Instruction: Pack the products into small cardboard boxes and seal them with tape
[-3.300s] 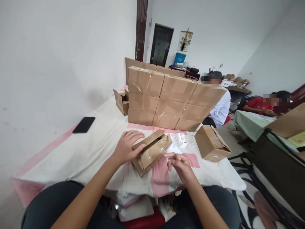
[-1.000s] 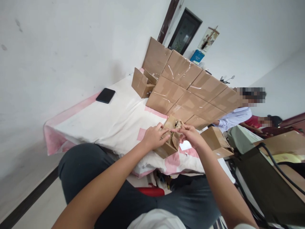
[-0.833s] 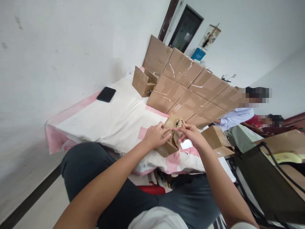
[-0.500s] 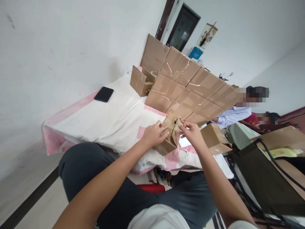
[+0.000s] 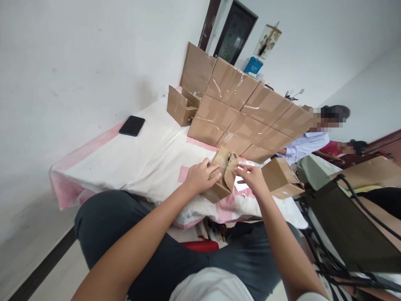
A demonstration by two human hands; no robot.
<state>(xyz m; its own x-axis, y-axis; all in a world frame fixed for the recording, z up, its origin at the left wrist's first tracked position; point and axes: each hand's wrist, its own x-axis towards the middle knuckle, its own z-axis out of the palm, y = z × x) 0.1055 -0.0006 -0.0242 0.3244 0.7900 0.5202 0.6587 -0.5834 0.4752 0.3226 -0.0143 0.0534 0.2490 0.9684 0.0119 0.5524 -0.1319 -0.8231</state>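
the small cardboard box (image 5: 219, 184) sits on the white-and-pink cloth (image 5: 150, 154), near the stack of taped boxes (image 5: 247, 121). it looks light, with stiff walls and floppy flaps, and is best held by its body. the left hand (image 5: 199, 177) clamps its top. the right hand (image 5: 254, 179) has its fingers nearly together at the raised flap; whether they grip it is unclear.

White walls (image 5: 78, 62), dark door (image 5: 233, 31), cloth-covered table (image 5: 140, 154).

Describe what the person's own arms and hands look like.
The left arm and right arm are bare, no sleeve in view. The left hand and right hand are ungloved; no watch or rings show. White shirt, dark grey trousers below.
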